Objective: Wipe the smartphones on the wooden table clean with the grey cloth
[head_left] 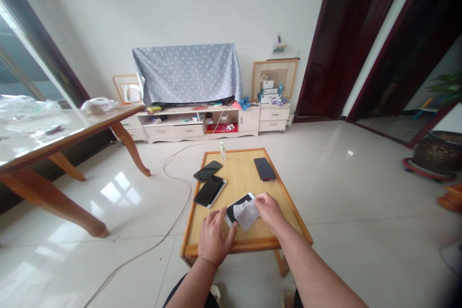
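Note:
On the small wooden table lies a white smartphone [233, 211] with a dark screen, set at a slant near the front edge. My left hand [215, 238] holds its left end, with thumb and fingers at the phone's edges. A grey cloth [247, 215] covers much of the screen and hangs past the phone's lower edge. My right hand [267, 209] pinches the cloth at its upper right corner, over the phone's right end.
Left on the wooden table [238, 156] lie a dark phone [208, 171] and stacked phones [209, 191]. A small spray bottle [223, 151] stands at the back; more stacked phones [264, 169] lie right. A cable [169, 231] crosses the floor beside a larger table [83, 132].

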